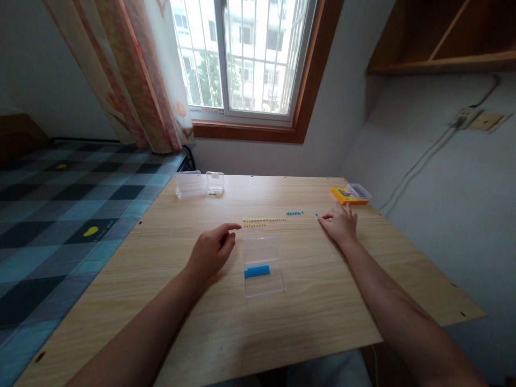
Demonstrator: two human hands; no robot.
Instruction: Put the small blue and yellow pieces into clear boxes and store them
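Observation:
My left hand (pixel 213 250) is over the table, its index finger stretched toward the left end of two rows of small yellow pieces (pixel 264 219); nothing shows in its fingers. Farther right, my right hand (pixel 342 223) rests with fingers spread. Its fingertips are beside a single small blue piece (pixel 316 215); whether they touch it is too small to tell. A short row of small blue pieces (pixel 293 213) lies left of that hand. Between my arms stands an opened clear plastic box (pixel 266 290), with joined blue strips (pixel 257 271) inside.
Two clear plastic containers (pixel 189 185) stand at the table's back left. An orange-yellow box (pixel 349 196), with a clear lid-like tray (pixel 360 192) against it, lies at the back right. A bed (pixel 80 215) borders the left side; a wall with a cable (pixel 419 161) is at right.

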